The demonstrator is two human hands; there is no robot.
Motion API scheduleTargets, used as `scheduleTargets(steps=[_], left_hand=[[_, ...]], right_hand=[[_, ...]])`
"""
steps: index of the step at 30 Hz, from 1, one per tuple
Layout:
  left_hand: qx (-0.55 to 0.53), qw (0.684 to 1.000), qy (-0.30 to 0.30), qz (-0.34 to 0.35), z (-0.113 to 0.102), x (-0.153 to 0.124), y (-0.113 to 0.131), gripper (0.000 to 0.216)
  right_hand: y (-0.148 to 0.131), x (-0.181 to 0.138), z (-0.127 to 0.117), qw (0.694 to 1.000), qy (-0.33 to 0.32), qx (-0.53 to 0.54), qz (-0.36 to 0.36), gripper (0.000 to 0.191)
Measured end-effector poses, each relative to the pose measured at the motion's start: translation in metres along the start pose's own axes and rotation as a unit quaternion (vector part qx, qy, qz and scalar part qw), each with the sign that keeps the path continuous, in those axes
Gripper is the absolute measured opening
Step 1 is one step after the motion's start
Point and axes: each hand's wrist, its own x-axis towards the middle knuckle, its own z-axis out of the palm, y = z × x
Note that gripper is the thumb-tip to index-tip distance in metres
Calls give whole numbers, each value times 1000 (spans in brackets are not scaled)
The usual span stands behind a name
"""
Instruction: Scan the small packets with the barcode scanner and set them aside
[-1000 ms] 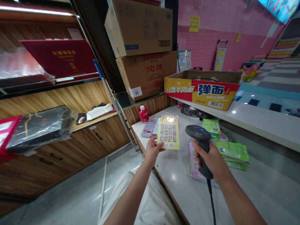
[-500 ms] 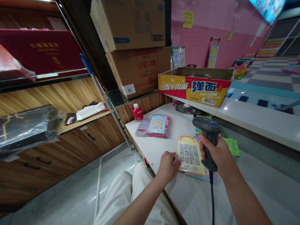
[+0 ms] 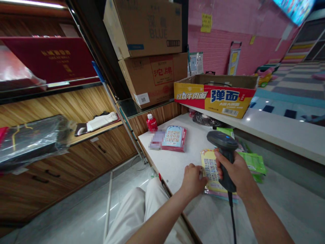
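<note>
My right hand (image 3: 235, 171) is wrapped round the grip of a black barcode scanner (image 3: 223, 140), with its cord hanging down towards me. The scanner is above a flat yellow packet (image 3: 210, 164) printed with a grid of small pictures, and hides its right side. At the packet's left edge, my left hand (image 3: 194, 180) has its fingers curled in and closed on the edge; the fingertips are partly hidden. Pink and blue packets (image 3: 220, 194) show underneath the yellow one. Farther back on the white desk lies a stack of red packets (image 3: 175, 138) with a light blue picture-grid front.
A red bottle (image 3: 151, 123) stands at the desk's back left. Green packets (image 3: 252, 162) lie right of the scanner. A noodle carton (image 3: 215, 96) sits on the raised ledge, and two cardboard boxes (image 3: 154, 79) are stacked behind. Wooden shelving (image 3: 83, 159) is on the left.
My left hand and the yellow packet have shifted right across the desk. The scanner now covers more of the packet. The view has moved slightly.
</note>
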Motion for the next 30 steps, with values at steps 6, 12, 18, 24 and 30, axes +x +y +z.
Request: scheduleTargets(steps=[6, 12, 18, 24, 30], left_hand=[[55, 981, 185, 13, -55, 44, -37, 17], [193, 922, 304, -146, -107, 83, -72, 35], [221, 917, 275, -189, -111, 77, -86, 51], [166, 929, 293, -153, -108, 70, -91, 44], [199, 910, 315, -184, -112, 80, -80, 49]], right_hand=[[4, 0, 2, 1000, 2, 3, 17, 41], [9, 1, 5, 1000, -9, -12, 18, 40], [9, -3, 10, 999, -11, -25, 22, 37], [8, -5, 13, 999, -15, -25, 22, 39], [8, -8, 17, 1000, -21, -19, 10, 40]])
